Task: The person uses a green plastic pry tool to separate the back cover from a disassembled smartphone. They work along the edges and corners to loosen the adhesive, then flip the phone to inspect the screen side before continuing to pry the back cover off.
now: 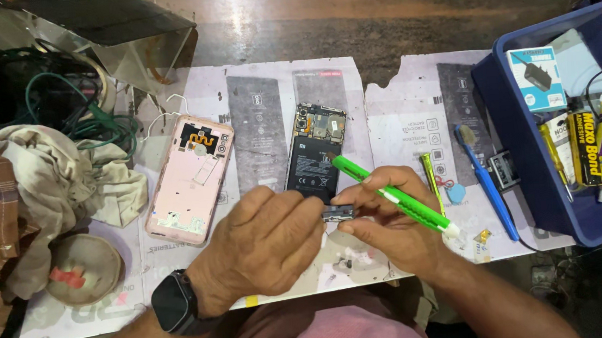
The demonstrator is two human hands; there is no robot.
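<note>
An opened phone (317,147) lies face down in the middle of the bench, battery and circuit board exposed. Its pink back cover (190,177) rests to the left, inside up. My left hand (264,246), with a black watch on the wrist, and my right hand (389,216) meet just below the phone, pinching a small dark part (338,214) between their fingertips. My right hand also holds a green and white pen-shaped tool (387,195), its tip pointing up-left toward the phone.
A blue bin (525,146) of glue tubes and boxes stands at the right. A blue toothbrush (485,177), a yellow tool (430,174) and a blue pick (456,193) lie beside it. A rag (68,174), tangled wires (63,101) and a round lid (82,269) crowd the left.
</note>
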